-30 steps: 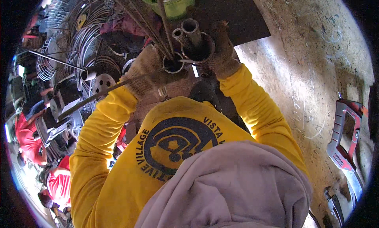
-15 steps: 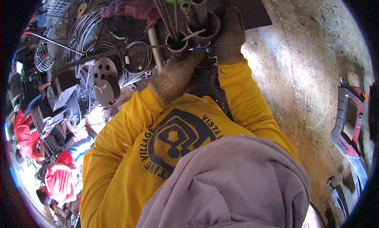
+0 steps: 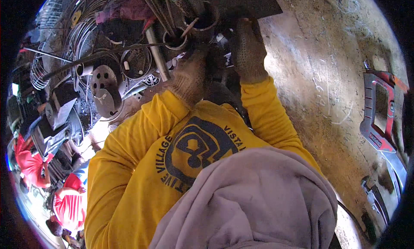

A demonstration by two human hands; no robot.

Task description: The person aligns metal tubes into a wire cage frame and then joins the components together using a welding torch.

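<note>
"As the clock is read from the middle of the view, what stands near 12?"

"Two round cups, side by side: a larger cup at 12, a smaller cup at 11. The larger holds two pipes, hollow and rough-walled. The smaller holds thin rods, at least three, too bunched to count surely. One short pale stick slants between the rims, and one long dark bar stretches from the smaller cup out between 9 and 10."

"And the hands?"

"Two, both gloved in coarse knit. The left hand, between 11 and 12, reaches up below the cups, its back toward us. Its fingers fade into shadow under the larger cup; I can't tell how far they spread or what they grip. The right hand, at 1, points toward 12, beside the larger cup and apart from it. Its fingers are too dark to tell their spread or hold."

"What lies around?"

"Toward 10, one flat disc pierced with holes, and wire coils. At 11, one smooth metal tube and one maroon cloth. At 3, one red-and-grey saw on the scuffed, chalk-marked counter. Two people in red around 8."
</note>
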